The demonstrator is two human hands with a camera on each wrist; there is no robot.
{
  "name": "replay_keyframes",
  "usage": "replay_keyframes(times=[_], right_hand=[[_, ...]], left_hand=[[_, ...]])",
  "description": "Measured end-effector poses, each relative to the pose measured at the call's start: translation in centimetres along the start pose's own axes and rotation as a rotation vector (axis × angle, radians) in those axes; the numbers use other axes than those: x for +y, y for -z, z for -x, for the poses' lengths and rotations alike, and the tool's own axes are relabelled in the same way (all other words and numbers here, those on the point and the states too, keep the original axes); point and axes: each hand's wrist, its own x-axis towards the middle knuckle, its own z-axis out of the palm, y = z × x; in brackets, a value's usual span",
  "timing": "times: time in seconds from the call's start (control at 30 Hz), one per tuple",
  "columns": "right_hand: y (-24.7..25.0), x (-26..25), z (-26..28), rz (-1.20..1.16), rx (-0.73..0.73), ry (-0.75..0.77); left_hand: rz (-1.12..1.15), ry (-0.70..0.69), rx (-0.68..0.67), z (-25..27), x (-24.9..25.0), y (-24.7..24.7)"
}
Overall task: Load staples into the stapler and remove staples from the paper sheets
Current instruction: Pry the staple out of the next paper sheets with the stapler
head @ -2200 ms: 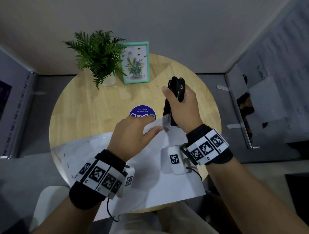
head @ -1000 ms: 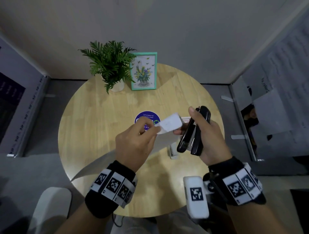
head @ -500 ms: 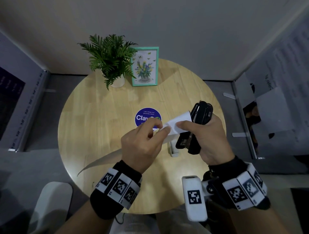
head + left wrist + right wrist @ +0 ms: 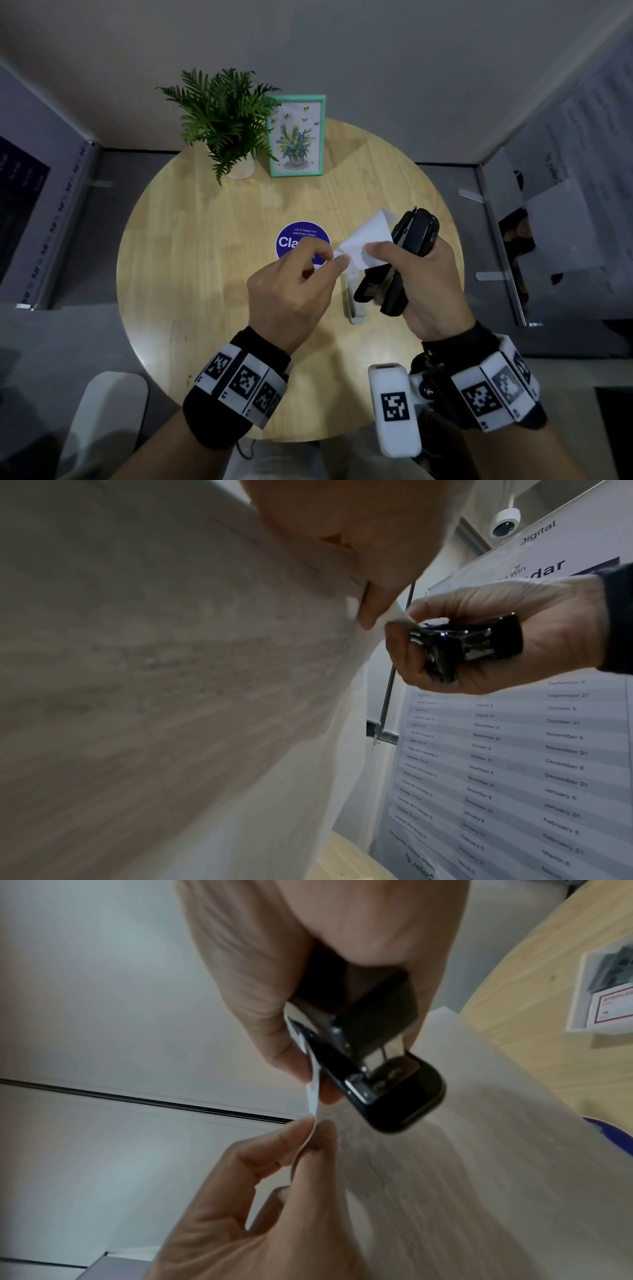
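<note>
Pinching paper sheets (image 4: 368, 240), staple seemingly hidden, stapler (image 4: 397, 260) gripped

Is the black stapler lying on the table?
No, the right hand grips the black stapler up above the table.

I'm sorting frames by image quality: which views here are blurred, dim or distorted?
Head view: dim, corners darkened, wide-angle bending of the walls, yet the stapler and paper are sharp. Left wrist view: the near paper is smeared, the right hand clearer. Right wrist view: soft throughout, with the left hand blurred.
</note>
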Motion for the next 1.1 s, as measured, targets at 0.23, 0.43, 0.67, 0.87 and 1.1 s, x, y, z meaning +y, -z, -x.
replay_keyframes(times=[0.23, 0.43, 0.67, 0.87, 1.1], right_hand=[[-0.7, 0.1, -0.3, 0.011, -0.033, 0.003], [-1.4, 0.8, -0.8, -0.039, -0.013, -0.106], [-2.9, 1.1, -1.0, 0.039, -0.069, -0.101], [-3.9, 1.2, -1.1, -0.016, -0.055, -0.154], [-4.3, 4.1, -2.4, -0.093, 0.084, -0.270]], left_hand=[[0.023, 0.009, -0.002, 0.2, -0.7, 0.0], [0.026, 0.029, -0.064, 0.3, -1.7, 0.2], [0.048, 0.034, -0.168, 0.7, -3.1, 0.8], [0.053, 0.063, -0.160, 0.7, -4.2, 1.5], [0.051, 0.131, -0.181, 1.3, -5.8, 3.2]])
